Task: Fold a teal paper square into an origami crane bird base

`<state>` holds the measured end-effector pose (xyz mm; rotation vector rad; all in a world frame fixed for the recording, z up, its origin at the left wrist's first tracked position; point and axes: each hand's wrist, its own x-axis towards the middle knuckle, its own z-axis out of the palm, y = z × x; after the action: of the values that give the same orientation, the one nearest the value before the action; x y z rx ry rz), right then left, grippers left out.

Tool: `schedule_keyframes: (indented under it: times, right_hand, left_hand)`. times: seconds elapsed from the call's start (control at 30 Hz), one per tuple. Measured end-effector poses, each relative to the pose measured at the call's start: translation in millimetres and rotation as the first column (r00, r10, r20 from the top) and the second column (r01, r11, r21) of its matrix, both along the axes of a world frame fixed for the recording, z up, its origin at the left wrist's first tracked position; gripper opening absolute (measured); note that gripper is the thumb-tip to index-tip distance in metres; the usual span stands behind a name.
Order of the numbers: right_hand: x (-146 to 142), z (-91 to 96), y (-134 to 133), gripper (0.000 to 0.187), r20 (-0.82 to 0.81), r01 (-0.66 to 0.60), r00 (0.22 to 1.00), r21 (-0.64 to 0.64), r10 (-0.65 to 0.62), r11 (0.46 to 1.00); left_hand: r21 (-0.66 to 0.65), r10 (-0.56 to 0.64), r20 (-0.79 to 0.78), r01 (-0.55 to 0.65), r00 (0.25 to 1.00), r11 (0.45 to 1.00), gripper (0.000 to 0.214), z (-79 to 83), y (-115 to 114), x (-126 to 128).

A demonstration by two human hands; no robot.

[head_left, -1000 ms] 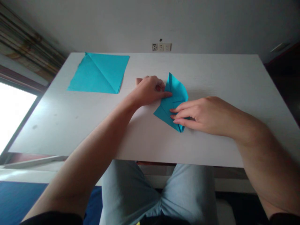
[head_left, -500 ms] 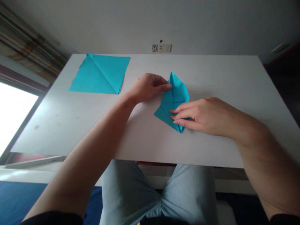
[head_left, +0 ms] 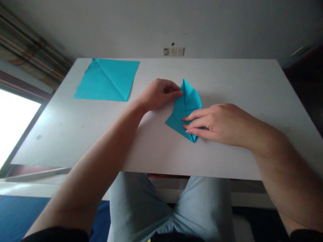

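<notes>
A partly folded piece of blue origami paper (head_left: 178, 112) lies on the white table in front of me, with creases across it and a point at its far end. My left hand (head_left: 164, 94) pinches its upper left edge between thumb and fingers. Across its lower right part rests my right hand (head_left: 212, 122), fingers stretched out and slightly apart, the tips pressing on the paper. The paper's right flap curves up off the table. Part of its lower right side is hidden under my right fingers.
Creased blue paper sheets (head_left: 108, 80) lie at the table's back left, one edge ragged. The white table (head_left: 242, 80) meets a wall with power sockets (head_left: 173, 51). A curtain (head_left: 27, 47) and a bright window are at the left. My legs are below the front edge.
The raised right flap of the folded paper has bent slightly inward to the left. Both hands stay nearly in place, and the whole view has shifted a little.
</notes>
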<state>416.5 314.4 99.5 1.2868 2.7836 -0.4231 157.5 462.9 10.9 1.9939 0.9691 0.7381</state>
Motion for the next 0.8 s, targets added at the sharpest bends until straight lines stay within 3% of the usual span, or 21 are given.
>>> schedule_keyframes:
  times: [0.1,0.27,0.33,0.63,0.8]
  right_hand:
    - [2,-0.6,-1,0.040,-0.016,-0.002,1.000,0.040,0.003,0.999]
    - [5,-8.6,4,0.039,-0.106,-0.065,0.992,0.081,0.074,0.995]
    - [7,-9.9,6,0.040,-0.128,-0.072,0.988,0.078,0.082,0.994]
    - [12,-9.1,6,0.028,-0.072,-0.073,0.994,0.169,0.086,0.983]
    - [13,-11.6,4,0.043,0.001,-0.090,0.996,0.304,0.094,0.948]
  left_hand:
    - [0.037,0.026,-0.003,-0.026,1.000,0.999,0.023,-3.0,2,1]
    - [0.051,0.014,0.025,-0.015,1.000,0.999,0.067,-2.5,0,-1]
    - [0.051,-0.009,0.030,0.007,1.000,0.999,0.075,-1.6,-1,-2]
    - [0.083,-0.034,-0.003,0.034,0.999,0.996,0.044,5.7,-3,-4]
    - [0.144,0.061,-0.064,-0.051,0.996,0.988,0.019,13.9,-1,-11]
